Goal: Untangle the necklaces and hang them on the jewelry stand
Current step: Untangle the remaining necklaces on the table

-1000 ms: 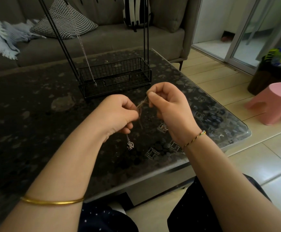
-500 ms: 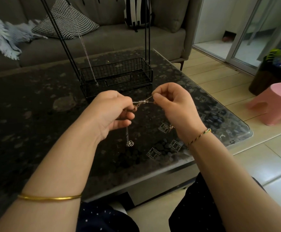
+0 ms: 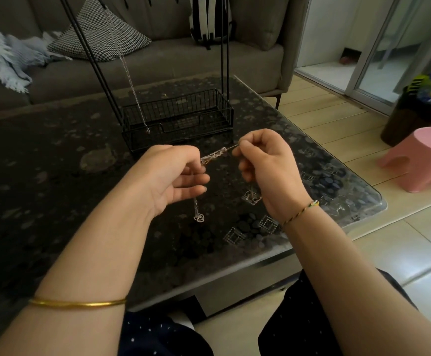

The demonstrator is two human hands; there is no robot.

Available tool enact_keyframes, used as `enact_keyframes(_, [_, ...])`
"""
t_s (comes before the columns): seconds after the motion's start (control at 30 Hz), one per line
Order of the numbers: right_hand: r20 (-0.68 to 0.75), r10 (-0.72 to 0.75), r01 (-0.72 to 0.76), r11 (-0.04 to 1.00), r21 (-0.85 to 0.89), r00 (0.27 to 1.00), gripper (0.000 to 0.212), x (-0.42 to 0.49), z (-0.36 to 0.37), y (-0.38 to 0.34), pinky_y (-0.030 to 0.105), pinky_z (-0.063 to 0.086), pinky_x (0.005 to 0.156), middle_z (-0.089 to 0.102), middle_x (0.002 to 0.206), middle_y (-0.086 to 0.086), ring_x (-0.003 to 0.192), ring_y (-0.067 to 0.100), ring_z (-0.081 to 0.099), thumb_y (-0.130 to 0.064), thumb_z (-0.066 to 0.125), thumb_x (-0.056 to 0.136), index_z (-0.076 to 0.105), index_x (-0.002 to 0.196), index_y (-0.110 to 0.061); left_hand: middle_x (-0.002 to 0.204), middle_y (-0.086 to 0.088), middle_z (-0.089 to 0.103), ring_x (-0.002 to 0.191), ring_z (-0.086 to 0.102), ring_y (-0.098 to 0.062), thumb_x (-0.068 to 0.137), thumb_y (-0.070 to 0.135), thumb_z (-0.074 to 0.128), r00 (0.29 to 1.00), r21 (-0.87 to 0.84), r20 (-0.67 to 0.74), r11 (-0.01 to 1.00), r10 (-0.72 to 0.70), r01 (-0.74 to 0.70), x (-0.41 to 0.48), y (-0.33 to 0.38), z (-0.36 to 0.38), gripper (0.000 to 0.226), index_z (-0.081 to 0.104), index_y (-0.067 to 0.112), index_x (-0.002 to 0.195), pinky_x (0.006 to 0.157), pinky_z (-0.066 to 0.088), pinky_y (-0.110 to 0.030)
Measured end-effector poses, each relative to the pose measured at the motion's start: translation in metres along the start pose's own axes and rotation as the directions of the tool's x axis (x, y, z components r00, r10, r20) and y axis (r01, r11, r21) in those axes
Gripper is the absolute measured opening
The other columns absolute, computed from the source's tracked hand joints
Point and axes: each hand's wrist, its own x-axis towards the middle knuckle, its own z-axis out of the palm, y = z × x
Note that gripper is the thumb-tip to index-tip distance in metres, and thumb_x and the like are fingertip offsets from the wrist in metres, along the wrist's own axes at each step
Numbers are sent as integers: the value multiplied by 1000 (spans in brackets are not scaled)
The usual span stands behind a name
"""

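Note:
A knot of thin silver necklaces (image 3: 215, 153) is stretched between my two hands above the dark table. My left hand (image 3: 173, 176) pinches its left end with thumb and forefinger, the other fingers spread loosely. A chain end with a small pendant (image 3: 199, 217) dangles below that hand. My right hand (image 3: 263, 163) pinches the right end of the knot, fingers curled. The black wire jewelry stand (image 3: 177, 119) stands just beyond my hands, its basket base on the table and thin rods rising out of view. One silver necklace (image 3: 132, 86) hangs from it, reaching down to the basket.
The dark speckled glass table (image 3: 55, 176) ends at a rounded corner on the right. A grey sofa (image 3: 158, 62) with a checked cushion (image 3: 99, 34) and a pale blanket (image 3: 1, 57) lies behind. A pink stool (image 3: 422, 160) stands on the tiled floor at right.
My hands have drawn apart, stretching the tangled chains into a short line. My left hand's lower fingers have uncurled. The pendant end hangs lower beneath it.

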Motion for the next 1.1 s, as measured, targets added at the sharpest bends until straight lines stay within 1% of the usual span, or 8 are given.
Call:
enact_keyframes(0.1, [37,46,-47,999,21,998,12,-1,-1,-2,18,35,43,60,71,0,51,7,44,-7,46,96,52,86,-12,78,-8,64,61,65,-13,82,-5,50,1000,-112,-8,994,-1,0,0,0,-3,14,58,6,77,45,51,-20])
enact_keyframes(0.2, [41,44,-41,997,-70,998,14,0,-3,-1,17,33,45,57,67,-2,48,4,41,-8,49,94,55,82,-14,79,-7,67,60,66,-11,84,-2,50,1000,-162,6,987,1,0,0,0,-6,13,60,6,79,45,51,-19])
enact_keyframes(0.37, [23,48,-47,997,-64,999,14,2,-2,1,16,32,46,55,69,-2,48,2,41,-10,49,94,54,82,-16,78,-6,71,55,66,-8,90,1,50,1000,-181,8,983,29,-27,0,0,-5,12,59,7,96,42,47,-18])
enact_keyframes(0.5, [3,6,-6,998,-61,1000,13,1,1,4,15,33,48,55,71,-1,51,1,42,-10,50,95,53,84,-18,70,-1,67,54,62,-7,93,5,52,998,-89,-24,994,63,-65,1,-1,-4,12,56,13,86,41,45,-18])
enact_keyframes(0.63, [-27,-34,32,997,-71,999,12,0,3,2,13,33,45,55,67,-3,49,0,43,-10,51,94,54,85,-17,66,0,61,54,55,-9,94,7,51,994,27,-33,994,104,-103,3,-2,-1,11,55,14,85,41,44,-19])
enact_keyframes(0.77, [-66,-94,88,992,-85,993,10,-1,6,2,11,36,48,54,68,-3,50,-2,45,-8,52,94,55,87,-15,67,1,58,55,52,-9,94,10,53,986,193,-48,970,158,-147,4,-4,3,12,56,16,84,47,43,-22])
enact_keyframes(0.97, [-112,-119,110,991,-79,987,12,1,6,4,12,36,49,53,69,-3,50,-1,44,-10,51,95,54,86,-18,55,4,50,50,45,-7,92,7,54,987,252,36,955,154,-158,3,-4,6,16,66,14,85,46,39,-21])
enact_keyframes(1.1, [-110,-103,99,994,-37,989,15,-1,7,4,19,46,58,55,74,0,62,5,51,-8,50,95,53,85,-19,54,3,50,51,46,-9,90,6,57,990,251,75,958,122,-138,4,-3,7,15,70,12,87,47,39,-22])
